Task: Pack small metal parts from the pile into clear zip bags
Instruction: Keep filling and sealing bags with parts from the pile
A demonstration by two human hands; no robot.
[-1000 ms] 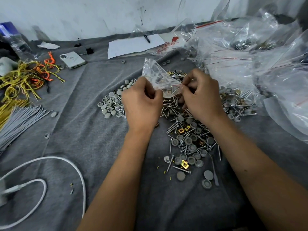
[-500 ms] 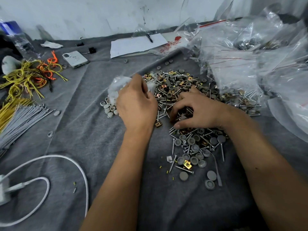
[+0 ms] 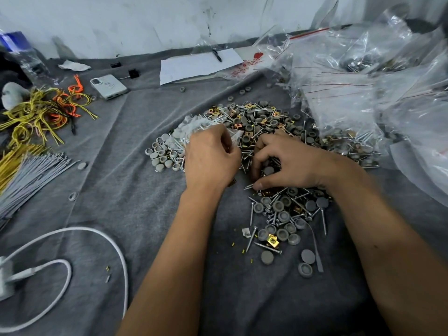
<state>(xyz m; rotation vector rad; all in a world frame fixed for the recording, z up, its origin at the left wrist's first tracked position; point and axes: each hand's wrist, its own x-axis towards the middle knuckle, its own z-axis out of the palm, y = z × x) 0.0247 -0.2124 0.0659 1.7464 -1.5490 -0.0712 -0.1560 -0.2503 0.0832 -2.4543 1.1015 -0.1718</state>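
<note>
1. The right hand (image 3: 288, 163) has its fingers (image 3: 260, 149) curled down, pinching into the pile of silver screws, grey caps and brass clips (image 3: 264, 127).
2. The left hand (image 3: 211, 158) grips a crumpled clear zip bag (image 3: 194, 128) at the pile's left edge.
3. All lies on a grey cloth-covered bench (image 3: 116, 185).

Grey cloth (image 3: 101, 190) covers surface; scuffed white wall (image 3: 145, 20) behind.

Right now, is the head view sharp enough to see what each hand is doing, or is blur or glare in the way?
Head view: soft, even light; the pile is sharp. The clear bag under the left hand is motion-smeared. The right hand is clear. Glare whitens the stacked bags at right; wide-angle edges bend.
</note>
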